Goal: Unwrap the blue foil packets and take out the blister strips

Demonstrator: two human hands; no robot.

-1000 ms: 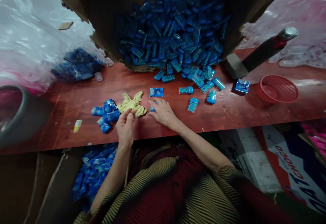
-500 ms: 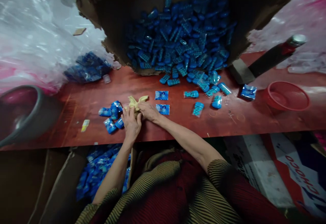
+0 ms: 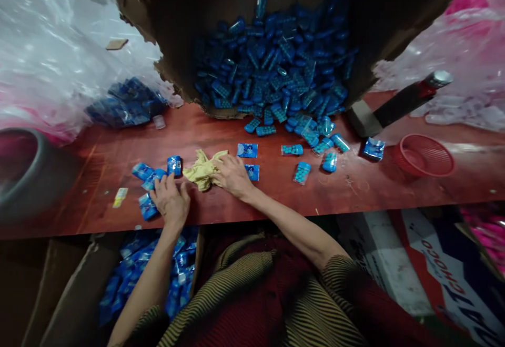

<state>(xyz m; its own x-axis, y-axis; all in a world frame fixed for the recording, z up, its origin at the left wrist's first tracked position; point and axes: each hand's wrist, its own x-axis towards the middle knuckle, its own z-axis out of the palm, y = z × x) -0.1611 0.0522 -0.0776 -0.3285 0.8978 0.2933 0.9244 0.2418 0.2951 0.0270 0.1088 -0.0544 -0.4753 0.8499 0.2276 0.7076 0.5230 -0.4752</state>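
Can't tell if the half-curled right hand [image 3: 233, 177] grips the yellow cloth [image 3: 201, 171] on its left; left hand [image 3: 171, 202] kinda open, blue packets [image 3: 152, 180] at its fingertips.

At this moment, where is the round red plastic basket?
In the head view, the round red plastic basket sits on the right side of the reddish table, just right of the small blue square packet.

Crumpled matt cloth [image 3: 202, 172]; smooth red plastic basket [image 3: 420, 172].
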